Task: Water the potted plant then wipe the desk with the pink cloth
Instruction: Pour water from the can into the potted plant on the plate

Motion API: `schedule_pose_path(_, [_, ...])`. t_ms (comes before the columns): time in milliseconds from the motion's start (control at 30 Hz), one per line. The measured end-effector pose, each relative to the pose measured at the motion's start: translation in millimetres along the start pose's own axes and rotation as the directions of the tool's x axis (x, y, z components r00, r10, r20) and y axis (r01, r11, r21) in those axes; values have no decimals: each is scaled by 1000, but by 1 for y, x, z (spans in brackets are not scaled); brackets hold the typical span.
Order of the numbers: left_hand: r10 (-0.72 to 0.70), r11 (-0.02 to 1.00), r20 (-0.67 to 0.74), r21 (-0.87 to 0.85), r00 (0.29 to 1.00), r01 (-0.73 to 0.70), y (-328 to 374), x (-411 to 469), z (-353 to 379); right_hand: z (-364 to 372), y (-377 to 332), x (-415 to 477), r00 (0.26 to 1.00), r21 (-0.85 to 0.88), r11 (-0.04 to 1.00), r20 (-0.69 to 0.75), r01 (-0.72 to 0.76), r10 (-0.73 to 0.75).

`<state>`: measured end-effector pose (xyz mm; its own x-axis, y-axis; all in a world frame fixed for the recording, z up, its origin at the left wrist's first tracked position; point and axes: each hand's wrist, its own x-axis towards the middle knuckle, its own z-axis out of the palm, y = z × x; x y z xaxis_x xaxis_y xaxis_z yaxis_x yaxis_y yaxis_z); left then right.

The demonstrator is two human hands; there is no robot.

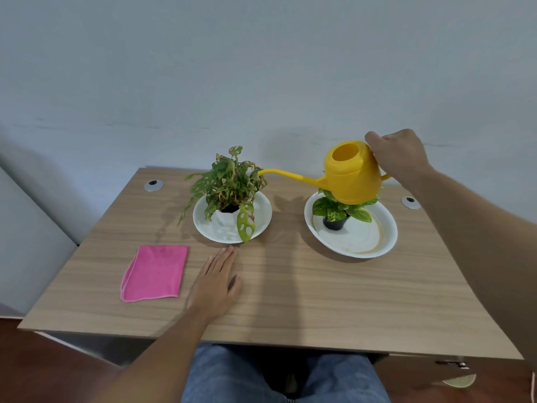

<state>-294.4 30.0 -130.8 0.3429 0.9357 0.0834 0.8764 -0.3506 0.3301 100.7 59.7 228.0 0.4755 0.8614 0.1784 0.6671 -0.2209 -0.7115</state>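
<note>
Above the right-hand plate (386,228), the right hand (401,155) grips the handle of a yellow watering can (353,175), fingers wrapped round the back of it. The can hangs in the air over a small green plant in a dark pot (335,221), and its long thin spout (286,173) stretches leftward so the tip sits just at the leaves of the other potted plant (228,187), the one with holed, partly browned foliage in a white pot. Holding the body high and well to the side seems meant to let the spout alone reach in among the leaves; I cannot tell whether water is running.

Each pot stands on its own white plate, the left plate (261,216) and the right one, presumably to catch run-off; the right plate shows a brownish ring of dried residue.

Nearer the front edge, the left hand (215,283) lies flat and released on the wooden worktop (319,301), palm down, fingers pointing toward the left plate, grasping nothing. It looks like a steadying rest while the other arm reaches out. Just beside it to the left, not touching, the pink cloth (155,273) lies folded flat, close at hand for the wiping, which has not begun. Faint darker marks on the wood left of the plant may be damp patches.
</note>
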Motion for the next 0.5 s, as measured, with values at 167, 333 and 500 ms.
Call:
schedule_pose_path(167, [3,1000,-13,-4,1000,-3,2,0,-3,-18,12,2,999,-15,1000,-49,-21,21])
schedule_pose_path(333, [-3,1000,-11,-1,1000,3,2,-1,-3,-19,10,5,994,27,998,-88,-63,65])
schedule_pose_path(500, [-2,1000,-8,-8,1000,1,3,-1,-5,-4,-2,6,996,71,996,-74,-50,55])
